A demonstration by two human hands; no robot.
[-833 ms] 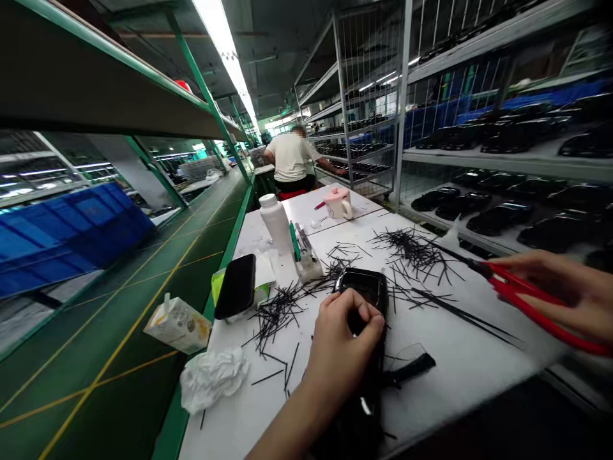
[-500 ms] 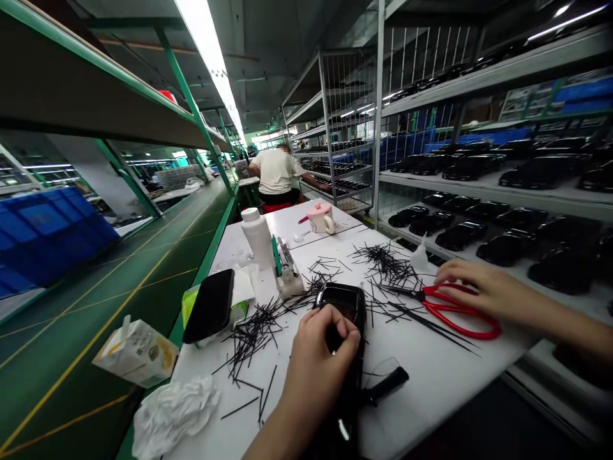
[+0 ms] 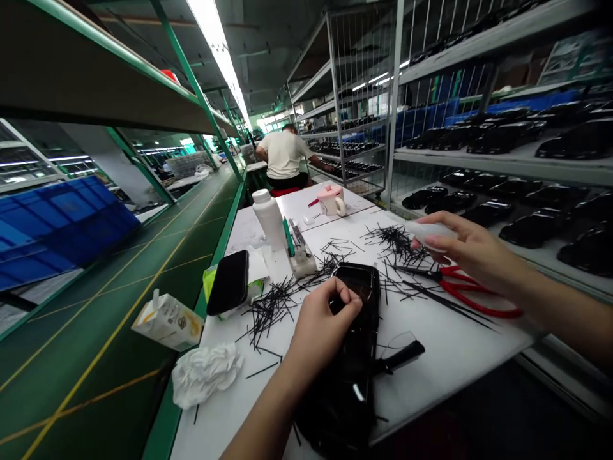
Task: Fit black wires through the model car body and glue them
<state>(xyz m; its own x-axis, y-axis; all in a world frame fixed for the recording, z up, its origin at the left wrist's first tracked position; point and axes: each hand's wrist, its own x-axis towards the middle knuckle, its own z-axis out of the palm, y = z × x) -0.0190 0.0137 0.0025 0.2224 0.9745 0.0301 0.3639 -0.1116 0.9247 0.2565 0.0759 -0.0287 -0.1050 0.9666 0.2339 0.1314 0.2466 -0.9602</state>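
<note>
My right grip [image 3: 472, 246] has picked up a white plastic squeeze bottle [image 3: 431, 231], clenching it right of the glossy black car shell [image 3: 357, 358], whose long axis points at me under my clasping left grip [image 3: 320, 326].

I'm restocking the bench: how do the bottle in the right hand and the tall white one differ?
The bottle in the right hand is small, translucent and held nearly flat; the tall white bottle is larger, opaque and stands upright on the table. Both are whitish plastic.
</note>
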